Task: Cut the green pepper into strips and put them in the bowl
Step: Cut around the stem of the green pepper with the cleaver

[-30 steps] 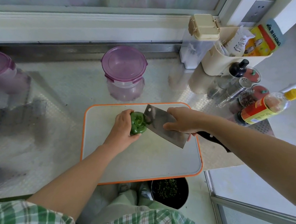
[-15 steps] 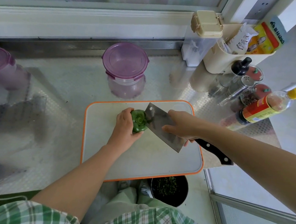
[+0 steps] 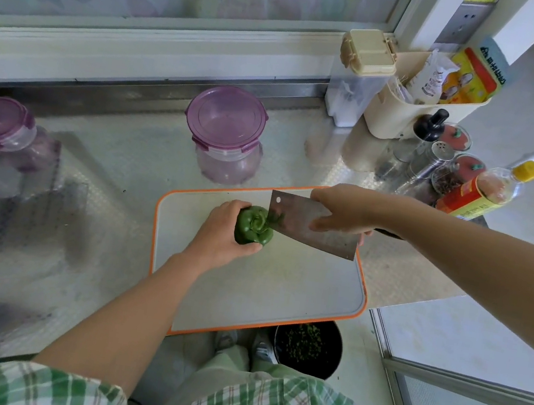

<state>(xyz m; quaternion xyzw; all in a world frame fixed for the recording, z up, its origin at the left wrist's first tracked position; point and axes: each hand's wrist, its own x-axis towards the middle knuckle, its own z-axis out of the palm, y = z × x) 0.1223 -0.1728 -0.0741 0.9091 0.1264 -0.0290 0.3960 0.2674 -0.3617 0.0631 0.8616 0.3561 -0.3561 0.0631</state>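
Here the pepper [image 3: 254,225] sits on the board [image 3: 280,291], far-left part, whole, with the left hand [image 3: 224,234] curled round it. The right hand [image 3: 344,210] grips the cleaver [image 3: 310,228], its blade touching the pepper's right side.

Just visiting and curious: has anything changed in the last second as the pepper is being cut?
Little. The right hand swung the cleaver slightly, so its handle now hides behind the forearm; the blade's corner stays at the top of the green pepper. The left hand keeps gripping the pepper on the cutting board. Nothing was let go.
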